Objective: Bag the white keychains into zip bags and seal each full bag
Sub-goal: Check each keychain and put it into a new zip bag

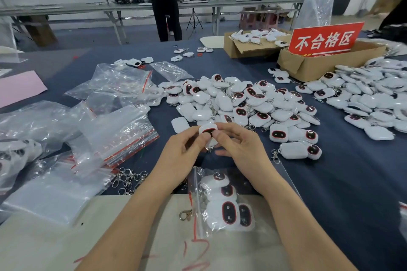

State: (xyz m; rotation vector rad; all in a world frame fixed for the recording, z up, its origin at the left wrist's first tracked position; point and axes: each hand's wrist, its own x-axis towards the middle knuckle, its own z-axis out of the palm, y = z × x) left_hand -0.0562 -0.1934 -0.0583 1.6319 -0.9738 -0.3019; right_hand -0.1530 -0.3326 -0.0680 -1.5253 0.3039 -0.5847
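Nearby, white keychains [229, 209] inside zip bag [196, 182]

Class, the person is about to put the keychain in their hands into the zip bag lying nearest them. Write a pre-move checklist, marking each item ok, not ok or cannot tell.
1. Grip: left hand and right hand both pinch the white plastic keychain with a red-rimmed dark face: ok.
2. Target: clear plastic zip bag with a red seal strip lies close in front: ok.
3. Bag mouth open: cannot tell.
4. Room left in that bag: cannot tell.
5. Supply: pile of loose white keychains lies just beyond the hands: ok.
6. Spares: stack of empty clear zip bags lies to the left: ok.
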